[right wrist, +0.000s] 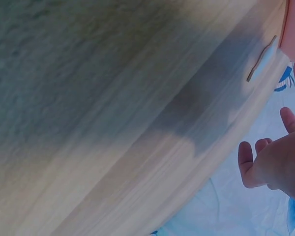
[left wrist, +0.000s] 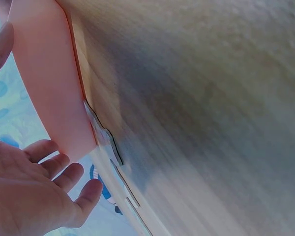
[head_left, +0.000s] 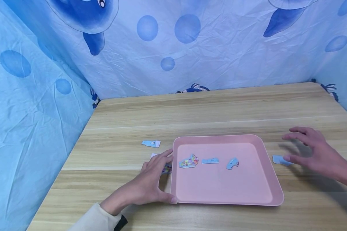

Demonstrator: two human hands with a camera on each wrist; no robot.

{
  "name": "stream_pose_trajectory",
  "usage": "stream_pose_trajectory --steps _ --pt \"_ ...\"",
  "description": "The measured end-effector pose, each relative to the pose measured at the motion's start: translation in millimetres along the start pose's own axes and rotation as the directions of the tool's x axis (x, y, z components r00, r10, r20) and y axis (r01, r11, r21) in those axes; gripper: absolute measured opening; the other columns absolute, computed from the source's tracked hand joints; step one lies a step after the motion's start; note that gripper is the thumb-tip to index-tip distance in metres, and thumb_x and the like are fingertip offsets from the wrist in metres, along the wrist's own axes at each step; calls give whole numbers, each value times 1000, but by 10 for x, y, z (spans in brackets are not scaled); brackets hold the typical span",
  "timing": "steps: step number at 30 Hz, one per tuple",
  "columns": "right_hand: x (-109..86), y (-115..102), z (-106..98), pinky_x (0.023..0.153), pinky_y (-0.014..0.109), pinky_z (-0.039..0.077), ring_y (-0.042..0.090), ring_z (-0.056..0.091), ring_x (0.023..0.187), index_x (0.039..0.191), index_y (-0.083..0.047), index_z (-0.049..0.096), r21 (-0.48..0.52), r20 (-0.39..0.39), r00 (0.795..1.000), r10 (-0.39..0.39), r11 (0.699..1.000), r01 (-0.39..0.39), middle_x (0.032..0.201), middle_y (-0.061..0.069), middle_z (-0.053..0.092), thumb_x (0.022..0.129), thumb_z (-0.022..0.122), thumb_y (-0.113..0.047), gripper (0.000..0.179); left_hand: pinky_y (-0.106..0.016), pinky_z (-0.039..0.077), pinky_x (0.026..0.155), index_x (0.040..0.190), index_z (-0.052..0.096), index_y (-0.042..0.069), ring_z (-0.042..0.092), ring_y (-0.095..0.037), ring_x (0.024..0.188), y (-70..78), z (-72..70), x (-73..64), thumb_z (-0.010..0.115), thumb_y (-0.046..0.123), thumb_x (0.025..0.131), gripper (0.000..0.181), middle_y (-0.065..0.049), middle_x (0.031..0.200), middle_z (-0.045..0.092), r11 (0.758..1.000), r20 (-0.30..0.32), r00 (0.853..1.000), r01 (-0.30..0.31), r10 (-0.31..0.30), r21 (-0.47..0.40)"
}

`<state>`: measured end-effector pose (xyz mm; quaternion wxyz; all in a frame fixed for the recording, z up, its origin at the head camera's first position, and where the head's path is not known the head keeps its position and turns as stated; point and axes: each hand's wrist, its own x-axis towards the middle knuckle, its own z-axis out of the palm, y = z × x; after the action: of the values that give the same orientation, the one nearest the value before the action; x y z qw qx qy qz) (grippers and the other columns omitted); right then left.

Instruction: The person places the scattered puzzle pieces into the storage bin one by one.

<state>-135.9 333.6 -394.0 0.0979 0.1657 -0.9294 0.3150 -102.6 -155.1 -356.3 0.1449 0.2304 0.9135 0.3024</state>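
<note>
A pink tray lies flat on the table. My left hand is at its left side, thumb at the near left corner and fingers along the rim; in the left wrist view those fingers are loosely bent beside the tray wall. Inside the tray lie a colourful map-like piece, a narrow blue piece and a curved blue piece. My right hand hovers right of the tray with fingers spread, holding nothing. Its thumb is over a light blue piece, partly covered.
Left of the tray lie a light blue piece and a colourful piece mostly hidden by my left hand. Beyond the wooden table hangs a blue sea-print cloth.
</note>
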Motion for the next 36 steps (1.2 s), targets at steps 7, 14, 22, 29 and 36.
stream_pose_trajectory --steps 7,14,22,29,36 --pt "-42 70 60 99 64 12 51 30 114 109 -9 61 -61 12 999 -45 997 46 128 27 42 55 90 -5 61 -61 12 109 147 33 14 13 -23 144 0 1 3 89 48 58 111 9 159 15 1000 0 1000 4 -4 -1" --pt "-51 82 101 88 62 16 48 36 108 103 -14 62 -98 6 997 -81 992 81 121 24 46 51 92 -8 60 -62 11 109 148 32 16 13 -18 144 -2 -4 10 89 47 58 111 9 159 15 1000 2 1000 0 0 -2" --pt "-85 128 135 81 62 20 48 36 106 98 -14 64 -122 18 998 -60 991 62 122 24 45 54 92 -12 51 -62 13 107 148 32 19 15 -21 143 -1 -9 2 89 47 58 110 9 159 15 1000 0 1000 -1 1 -9" --pt "-99 133 146 84 59 19 48 37 106 89 -17 66 -118 6 998 -67 991 68 122 23 46 56 91 -11 42 -61 14 107 148 32 18 16 -18 143 -9 -6 10 88 48 59 109 8 159 16 1000 1 1000 -16 16 -6" --pt "-111 132 163 88 60 18 45 39 105 84 -19 66 -123 -1 998 -65 990 65 123 24 47 58 89 -7 38 -60 13 108 147 33 19 14 -19 143 -12 0 10 89 46 59 108 9 159 16 1000 4 1000 -8 8 -5"
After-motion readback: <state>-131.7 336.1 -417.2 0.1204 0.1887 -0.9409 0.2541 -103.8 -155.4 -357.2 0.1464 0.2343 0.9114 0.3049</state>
